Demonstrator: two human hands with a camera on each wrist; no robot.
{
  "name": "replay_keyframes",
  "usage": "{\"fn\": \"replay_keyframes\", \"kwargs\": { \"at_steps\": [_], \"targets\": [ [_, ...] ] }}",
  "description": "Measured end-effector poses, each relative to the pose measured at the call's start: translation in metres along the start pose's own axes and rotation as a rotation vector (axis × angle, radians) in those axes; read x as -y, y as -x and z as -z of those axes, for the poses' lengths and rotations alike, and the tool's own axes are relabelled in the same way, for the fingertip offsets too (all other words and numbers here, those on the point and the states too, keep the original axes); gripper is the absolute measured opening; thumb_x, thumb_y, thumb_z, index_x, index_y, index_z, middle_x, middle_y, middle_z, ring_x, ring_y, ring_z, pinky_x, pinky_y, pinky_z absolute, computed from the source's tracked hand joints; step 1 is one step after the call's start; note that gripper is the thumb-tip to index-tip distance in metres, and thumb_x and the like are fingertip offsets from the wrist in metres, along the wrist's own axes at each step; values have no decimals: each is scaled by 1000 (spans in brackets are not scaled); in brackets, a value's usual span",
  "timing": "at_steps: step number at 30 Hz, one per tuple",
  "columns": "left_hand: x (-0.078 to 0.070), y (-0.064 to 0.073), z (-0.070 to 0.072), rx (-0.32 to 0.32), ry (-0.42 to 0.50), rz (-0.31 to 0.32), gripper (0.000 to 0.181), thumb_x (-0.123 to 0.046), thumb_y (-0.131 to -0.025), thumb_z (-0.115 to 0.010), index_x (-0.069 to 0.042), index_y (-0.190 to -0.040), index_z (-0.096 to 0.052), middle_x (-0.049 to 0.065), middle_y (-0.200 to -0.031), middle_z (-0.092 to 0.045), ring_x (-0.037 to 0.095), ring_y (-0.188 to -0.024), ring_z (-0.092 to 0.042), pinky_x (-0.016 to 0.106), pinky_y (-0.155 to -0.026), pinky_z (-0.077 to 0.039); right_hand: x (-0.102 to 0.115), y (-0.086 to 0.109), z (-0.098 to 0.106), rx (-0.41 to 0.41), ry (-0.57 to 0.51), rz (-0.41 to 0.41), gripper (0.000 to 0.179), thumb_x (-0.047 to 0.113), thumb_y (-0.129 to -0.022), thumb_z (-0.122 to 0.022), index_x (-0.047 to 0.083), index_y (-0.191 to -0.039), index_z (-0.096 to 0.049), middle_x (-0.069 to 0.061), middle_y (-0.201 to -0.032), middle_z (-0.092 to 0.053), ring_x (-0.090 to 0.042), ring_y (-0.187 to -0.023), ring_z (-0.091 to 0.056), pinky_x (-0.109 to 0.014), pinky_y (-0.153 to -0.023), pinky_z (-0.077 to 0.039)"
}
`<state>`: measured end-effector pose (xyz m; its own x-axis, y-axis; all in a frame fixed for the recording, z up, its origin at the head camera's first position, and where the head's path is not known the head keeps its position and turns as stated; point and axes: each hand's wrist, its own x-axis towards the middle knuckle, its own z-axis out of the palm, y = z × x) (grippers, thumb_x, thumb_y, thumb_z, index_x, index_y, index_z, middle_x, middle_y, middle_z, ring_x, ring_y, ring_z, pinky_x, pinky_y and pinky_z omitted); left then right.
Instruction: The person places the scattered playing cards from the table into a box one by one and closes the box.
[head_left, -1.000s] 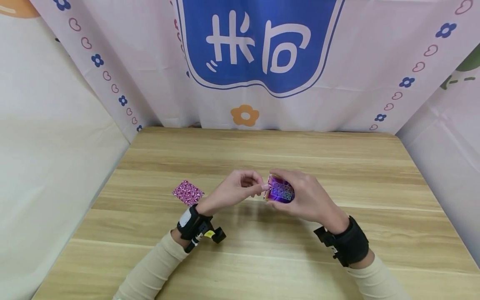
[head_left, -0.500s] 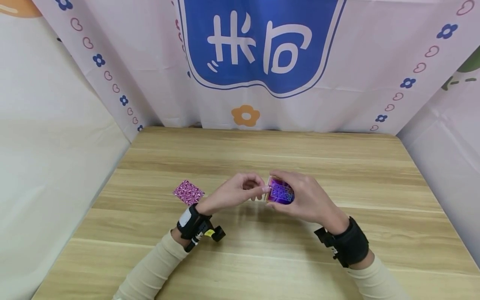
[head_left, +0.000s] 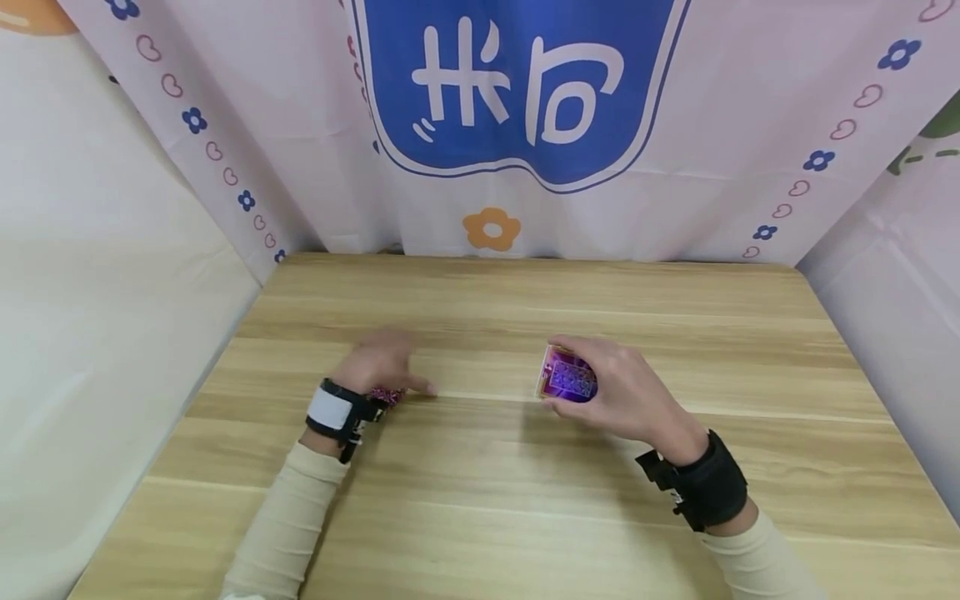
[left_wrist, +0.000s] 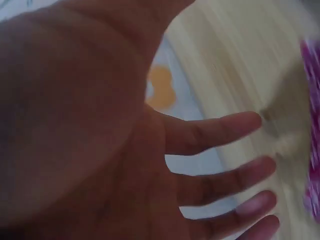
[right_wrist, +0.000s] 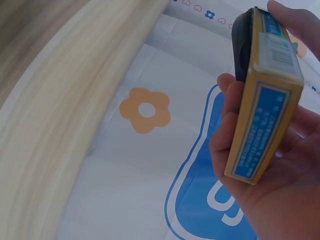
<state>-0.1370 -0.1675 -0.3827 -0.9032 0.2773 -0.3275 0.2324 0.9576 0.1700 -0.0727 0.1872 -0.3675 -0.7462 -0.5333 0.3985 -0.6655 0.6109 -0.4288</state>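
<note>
My right hand [head_left: 626, 387] grips a small cardboard box [head_left: 568, 380] above the table, thumb on one side and fingers on the other. Shiny purple shows on its top in the head view; the right wrist view shows gold-edged sides with blue printed panels and a barcode label. Blurred by motion, my left hand [head_left: 378, 360] is over a flat pink-and-white patterned card [head_left: 388, 397] at the table's left and hides most of it. In the left wrist view its fingers [left_wrist: 230, 127] are spread with nothing between them, and the card's patterned surface [left_wrist: 314, 130] shows at the right edge.
The wood-grain table [head_left: 480, 517] lies beneath both hands. A white printed cloth [head_left: 315, 167] with a blue emblem hangs along its far edge, and plain cloth [head_left: 112, 333] rises at the left side.
My left hand has left the end of the box and swung left to the pink patterned card, its fingers opening out. My right hand still holds the box, shifted slightly right.
</note>
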Motion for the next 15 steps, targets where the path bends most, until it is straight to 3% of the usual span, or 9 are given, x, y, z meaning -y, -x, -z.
{"fn": "replay_keyframes", "kwargs": {
  "at_steps": [2, 4, 8, 11, 15],
  "targets": [
    [12, 4, 4, 28, -1, 66, 87, -62, -78, -86, 0, -135, -63, 26, -131, -68, 45, -120, -64, 59, -100, -55, 0, 0, 0, 0, -1, -1, 79, 37, -76, -95, 3, -140, -63, -16, -124, -75, -28, -103, -76, -40, -82, -65],
    [20, 9, 7, 54, 57, 138, 92, -58, -76, -89, 3, -138, -60, 28, -131, -67, 45, -119, -64, 58, -101, -55, 0, 0, 0, -3, -1, -1, 79, 38, -77, -95, 4, -141, -63, -16, -125, -75, -27, -103, -76, -40, -81, -65],
    [27, 14, 11, 106, 165, 251, 72, -48, -68, -98, 7, -103, -67, 15, -93, -67, 29, -82, -64, 39, -70, -58, 0, -1, -1, -7, -3, 8, 79, 38, -76, -95, 4, -140, -64, -16, -125, -75, -27, -102, -76, -40, -81, -65],
    [26, 13, 9, 133, 199, 247, 59, -41, -68, -99, 2, -91, -66, 9, -85, -63, 23, -75, -60, 31, -62, -53, 0, -1, -2, -7, -7, 18, 79, 36, -76, -95, 4, -140, -63, -17, -125, -75, -28, -103, -76, -40, -81, -65],
    [17, 4, 2, 132, 187, 124, 48, -40, -77, -93, -4, -93, -66, 7, -88, -66, 20, -77, -61, 29, -63, -51, 1, -1, -3, -3, -12, 23, 79, 36, -76, -95, 2, -140, -63, -18, -126, -75, -29, -104, -76, -40, -81, -65]
  ]
}}
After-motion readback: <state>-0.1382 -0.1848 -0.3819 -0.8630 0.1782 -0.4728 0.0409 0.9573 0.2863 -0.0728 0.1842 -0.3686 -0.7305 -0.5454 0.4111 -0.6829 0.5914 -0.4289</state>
